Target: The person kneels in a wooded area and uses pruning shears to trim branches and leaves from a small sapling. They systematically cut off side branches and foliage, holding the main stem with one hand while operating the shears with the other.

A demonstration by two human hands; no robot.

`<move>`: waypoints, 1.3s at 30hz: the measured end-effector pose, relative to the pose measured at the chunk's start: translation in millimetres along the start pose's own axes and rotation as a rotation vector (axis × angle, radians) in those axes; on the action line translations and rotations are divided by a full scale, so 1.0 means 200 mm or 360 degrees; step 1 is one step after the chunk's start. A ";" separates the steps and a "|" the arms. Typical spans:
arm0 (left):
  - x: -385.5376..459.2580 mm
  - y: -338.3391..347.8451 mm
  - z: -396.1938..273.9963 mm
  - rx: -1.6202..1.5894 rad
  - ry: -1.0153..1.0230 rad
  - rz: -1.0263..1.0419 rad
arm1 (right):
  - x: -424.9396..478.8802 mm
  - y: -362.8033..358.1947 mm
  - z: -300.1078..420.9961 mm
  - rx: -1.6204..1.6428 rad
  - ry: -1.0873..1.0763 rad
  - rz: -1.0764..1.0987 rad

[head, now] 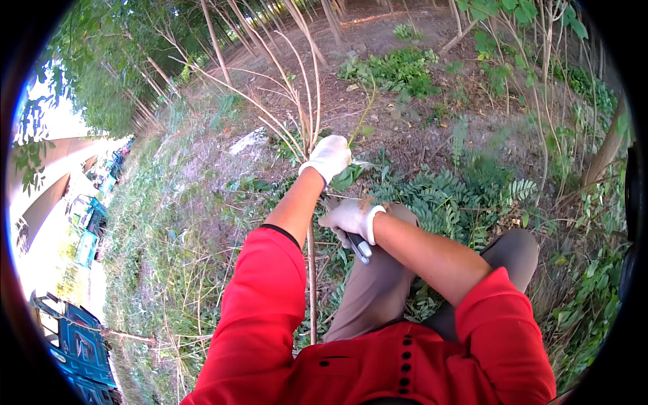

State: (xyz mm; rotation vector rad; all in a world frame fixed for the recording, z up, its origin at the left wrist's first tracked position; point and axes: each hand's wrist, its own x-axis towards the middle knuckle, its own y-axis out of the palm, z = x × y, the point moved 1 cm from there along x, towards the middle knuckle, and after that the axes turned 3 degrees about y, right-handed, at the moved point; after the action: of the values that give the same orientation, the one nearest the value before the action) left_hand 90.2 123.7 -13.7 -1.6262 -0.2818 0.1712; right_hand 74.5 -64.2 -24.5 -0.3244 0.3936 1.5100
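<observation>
My left hand, in a white knit glove, is closed where a clump of bare branches comes together. A thin green stem rises from beside its fingers. My forearm and hand hide the exact grip. Just below and to the right, my gloved right hand is wrapped around a hand tool with a black and silver handle, which looks like pruning shears. The tool's front end is mostly hidden near my left wrist. A straight woody stem runs under my left forearm towards my body.
Cut leafy foliage lies right of my hands, by my bent knee. Weeds and dry stalks cover the left. Slender trees stand uphill, with a leaning trunk at right. Blue-green vehicles stand far left.
</observation>
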 end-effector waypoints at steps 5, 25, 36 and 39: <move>-0.15 -0.28 -0.17 -0.1619 -0.0294 -0.0330 | 0.06 -0.03 -0.03 0.0586 -0.0035 -0.0026; -0.06 -0.29 -0.20 -0.3202 0.0413 -0.0748 | -0.39 -0.61 0.13 0.0877 -0.0432 -0.0232; 0.32 0.05 -0.68 -0.3562 0.0447 -0.0127 | -0.51 -1.13 0.00 0.1122 -0.0673 -0.0943; 0.37 0.18 -0.75 -0.3664 0.0317 -0.0014 | -0.48 -1.24 -0.06 0.1233 -0.0701 -0.1087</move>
State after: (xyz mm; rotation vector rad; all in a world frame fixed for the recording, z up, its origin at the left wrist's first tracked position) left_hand 205.3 -1.5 -33.7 -3.8554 -0.2924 -0.6028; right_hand 320.5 -165.7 -1.8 0.4506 0.4245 0.6471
